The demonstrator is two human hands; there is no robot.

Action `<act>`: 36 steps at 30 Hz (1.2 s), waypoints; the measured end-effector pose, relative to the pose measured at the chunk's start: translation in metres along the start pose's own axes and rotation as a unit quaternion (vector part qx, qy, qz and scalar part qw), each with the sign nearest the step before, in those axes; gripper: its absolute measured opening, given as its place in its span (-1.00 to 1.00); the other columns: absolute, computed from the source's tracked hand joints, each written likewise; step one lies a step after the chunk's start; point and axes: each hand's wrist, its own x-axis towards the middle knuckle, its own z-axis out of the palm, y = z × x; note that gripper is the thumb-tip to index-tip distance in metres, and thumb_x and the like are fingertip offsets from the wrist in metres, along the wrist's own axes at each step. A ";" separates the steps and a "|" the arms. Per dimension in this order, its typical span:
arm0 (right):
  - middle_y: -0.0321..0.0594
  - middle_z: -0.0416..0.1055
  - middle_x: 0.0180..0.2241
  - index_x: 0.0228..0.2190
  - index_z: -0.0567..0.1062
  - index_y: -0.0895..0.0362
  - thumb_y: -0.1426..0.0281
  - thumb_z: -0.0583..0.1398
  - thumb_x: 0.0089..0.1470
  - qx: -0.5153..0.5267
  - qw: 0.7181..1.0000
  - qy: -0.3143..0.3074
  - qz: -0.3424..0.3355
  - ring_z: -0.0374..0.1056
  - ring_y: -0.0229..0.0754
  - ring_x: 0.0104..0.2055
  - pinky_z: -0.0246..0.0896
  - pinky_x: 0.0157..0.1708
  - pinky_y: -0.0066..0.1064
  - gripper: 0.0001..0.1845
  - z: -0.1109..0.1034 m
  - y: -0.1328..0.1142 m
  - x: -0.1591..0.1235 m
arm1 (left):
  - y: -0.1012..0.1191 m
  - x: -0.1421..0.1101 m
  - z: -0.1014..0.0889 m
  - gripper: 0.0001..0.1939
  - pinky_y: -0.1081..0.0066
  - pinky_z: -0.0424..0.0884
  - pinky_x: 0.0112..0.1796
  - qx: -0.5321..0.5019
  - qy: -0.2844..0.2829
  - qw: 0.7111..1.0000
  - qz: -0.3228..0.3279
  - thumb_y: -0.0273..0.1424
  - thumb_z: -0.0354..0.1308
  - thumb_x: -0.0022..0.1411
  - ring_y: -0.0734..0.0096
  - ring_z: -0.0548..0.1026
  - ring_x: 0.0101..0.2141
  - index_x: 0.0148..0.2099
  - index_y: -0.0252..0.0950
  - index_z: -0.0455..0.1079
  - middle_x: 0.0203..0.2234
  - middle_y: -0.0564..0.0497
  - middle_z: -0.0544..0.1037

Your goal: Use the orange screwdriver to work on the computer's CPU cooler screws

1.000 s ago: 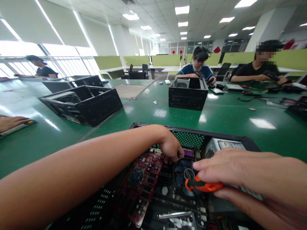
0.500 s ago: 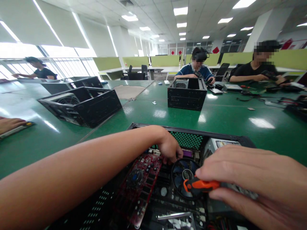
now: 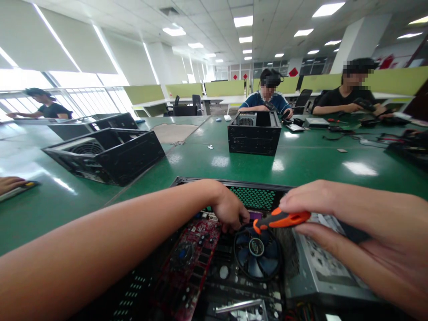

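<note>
An open black computer case (image 3: 180, 180) lies in front of me. Between the thumb and fingers of my right hand (image 3: 347, 223) is a screwdriver (image 3: 281, 219) with an orange and black handle, held above the fan's upper edge; I cannot make out its shaft. My left hand (image 3: 230, 209) reaches into the case, fingers curled together beside the top left of the round cooling fan (image 3: 257, 247); whatever they grip is hidden. Left of the fan sits a red graphics card (image 3: 192, 263). To the right, partly below my right hand, is a metal power supply (image 3: 321, 263).
Other open computer cases stand on the green table (image 3: 187, 162), one black case (image 3: 254, 138) straight ahead and another (image 3: 123, 156) at left. Two people sit across, another far left. A co-worker's hand (image 3: 13, 183) is at the left edge. Cables (image 3: 364, 138) lie at right.
My right hand has raised the screwdriver from over the fan's middle to its upper edge, uncovering the fan. My left hand stays at the same spot. The view has shifted slightly.
</note>
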 end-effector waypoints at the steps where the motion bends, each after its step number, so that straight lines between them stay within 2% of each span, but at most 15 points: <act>1: -0.15 0.93 0.00 0.27 0.88 -0.24 0.08 0.49 0.56 -0.007 1.000 0.007 0.002 0.88 0.32 0.12 0.87 0.05 -0.02 -0.64 -0.001 0.005 -0.003 | 0.003 -0.002 0.000 -0.78 0.32 0.58 -0.15 0.001 0.001 1.000 -0.005 -0.49 0.35 0.18 0.14 0.71 -0.17 -0.17 -0.09 0.48 -0.37 0.16 0.65; 6: -0.11 0.93 0.02 0.30 0.88 -0.21 0.08 0.50 0.53 -0.029 0.999 0.025 0.004 0.87 0.35 0.15 0.88 0.12 0.06 -0.59 -0.017 0.024 0.000 | 0.022 -0.011 -0.003 -0.70 0.30 0.56 -0.15 0.006 0.012 0.999 -0.038 -0.53 0.37 0.11 0.13 0.71 -0.24 -0.14 -0.07 0.51 -0.41 0.18 0.65; 10: -0.11 0.93 0.07 0.29 0.86 -0.17 0.19 0.45 0.58 -0.031 0.999 0.030 -0.006 0.88 0.32 0.15 0.88 0.12 0.05 -0.64 -0.030 0.028 0.016 | 0.028 -0.015 -0.003 -0.71 0.28 0.58 -0.12 0.012 0.012 0.999 -0.042 -0.55 0.36 0.13 0.12 0.71 -0.26 -0.15 -0.07 0.49 -0.44 0.18 0.64; 12: -0.15 0.94 0.10 0.26 0.85 -0.15 0.28 0.35 0.65 -0.031 0.999 0.031 -0.015 0.89 0.21 0.11 0.87 0.11 -0.02 -0.68 -0.032 0.026 0.020 | 0.029 -0.016 -0.003 -0.71 0.26 0.61 -0.06 0.013 0.012 0.999 -0.046 -0.55 0.36 0.15 0.09 0.73 -0.23 -0.14 -0.07 0.48 -0.44 0.17 0.64; 16: -0.28 0.94 0.13 0.24 0.79 -0.11 0.40 0.23 0.73 -0.030 0.999 0.025 -0.024 0.91 0.01 0.05 0.86 0.11 -0.15 -0.66 -0.031 0.023 0.022 | 0.029 -0.016 -0.002 -0.70 0.24 0.64 0.00 0.008 0.015 0.998 -0.059 -0.54 0.36 0.17 0.05 0.77 -0.16 -0.12 -0.06 0.47 -0.41 0.17 0.64; 23: -0.25 0.92 0.09 0.27 0.81 -0.08 0.41 0.21 0.74 -0.022 0.999 0.016 -0.027 0.90 -0.04 0.04 0.83 -0.03 -0.24 -0.61 -0.026 0.021 0.029 | 0.031 -0.018 -0.002 -0.72 0.36 0.55 -0.18 0.013 0.010 0.999 -0.051 -0.55 0.35 0.23 0.18 0.72 -0.22 -0.12 -0.07 0.45 -0.40 0.19 0.64; 30: -0.16 0.93 0.07 0.26 0.84 -0.03 0.42 0.19 0.74 -0.024 0.999 -0.006 -0.033 0.91 0.02 0.00 0.86 0.00 -0.15 -0.59 -0.028 0.019 0.033 | 0.032 -0.019 -0.003 -0.71 0.25 0.64 -0.04 0.014 0.010 0.999 -0.044 -0.53 0.37 0.14 0.07 0.76 -0.19 -0.14 -0.07 0.48 -0.41 0.17 0.66; 36: -0.23 0.92 0.06 0.25 0.82 -0.06 0.44 0.20 0.73 -0.027 0.999 0.004 -0.037 0.91 -0.02 0.00 0.83 -0.03 -0.20 -0.60 -0.029 0.018 0.029 | 0.035 -0.019 -0.003 -0.71 0.30 0.58 -0.10 0.014 0.003 0.999 -0.043 -0.58 0.35 0.16 0.13 0.71 -0.23 -0.17 -0.08 0.46 -0.42 0.18 0.63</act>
